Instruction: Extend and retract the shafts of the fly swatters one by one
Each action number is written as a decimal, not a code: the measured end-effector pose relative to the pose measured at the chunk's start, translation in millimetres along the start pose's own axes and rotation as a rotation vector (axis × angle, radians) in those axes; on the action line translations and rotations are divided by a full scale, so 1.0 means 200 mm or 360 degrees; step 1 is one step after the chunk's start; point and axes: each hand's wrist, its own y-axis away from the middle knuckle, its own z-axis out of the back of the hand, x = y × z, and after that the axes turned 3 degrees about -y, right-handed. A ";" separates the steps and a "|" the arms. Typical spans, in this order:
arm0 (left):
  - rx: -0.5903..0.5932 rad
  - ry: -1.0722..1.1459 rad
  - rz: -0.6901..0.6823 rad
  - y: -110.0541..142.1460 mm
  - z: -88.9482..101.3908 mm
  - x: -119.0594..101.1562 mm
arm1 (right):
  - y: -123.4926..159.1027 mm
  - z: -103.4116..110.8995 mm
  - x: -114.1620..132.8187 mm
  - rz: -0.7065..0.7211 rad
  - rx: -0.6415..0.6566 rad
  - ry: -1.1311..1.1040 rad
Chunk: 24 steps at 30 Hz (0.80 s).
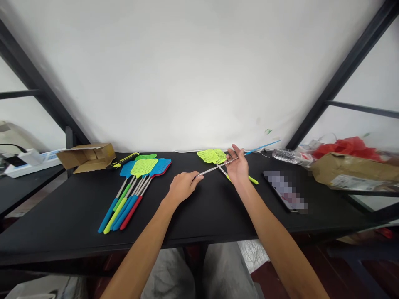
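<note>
A fly swatter with a thin metal rod [215, 167] and a blue head [263, 147], seen edge-on, slants up to the right above the table. My left hand [184, 185] is closed around its lower end and hides the handle. Near the head, my right hand [238, 166] turns its palm up; the rod crosses it between thumb and fingers, some of which stretch out loosely. Beneath and behind the right hand lie yellow-green fly swatters [207, 156], partly covered by it. On the left, a fanned pile of blue, green, yellow-green and red fly swatters [144, 167] has its handles toward me.
The black table [199, 220] meets a white wall. An open cardboard box [90, 158] stands back left, beside a power strip [37, 162]. To the right lie a phone-like device [277, 193], a clear plastic package [289, 156], a brown parcel [349, 172] and red plastic [346, 147].
</note>
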 end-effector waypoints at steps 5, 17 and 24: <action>0.0011 0.0025 0.0010 0.00 0.00 -0.01 | 0.01 0.00 -0.03 0.0097 0.0084 0.0247; -0.0100 0.0240 0.0011 -0.01 -0.02 -0.01 | 0.20 -0.12 -0.24 -0.0157 0.0661 0.0519; -0.0145 0.0655 0.0041 -0.01 -0.01 -0.02 | 0.12 -0.08 -0.14 -0.0209 0.0365 0.0391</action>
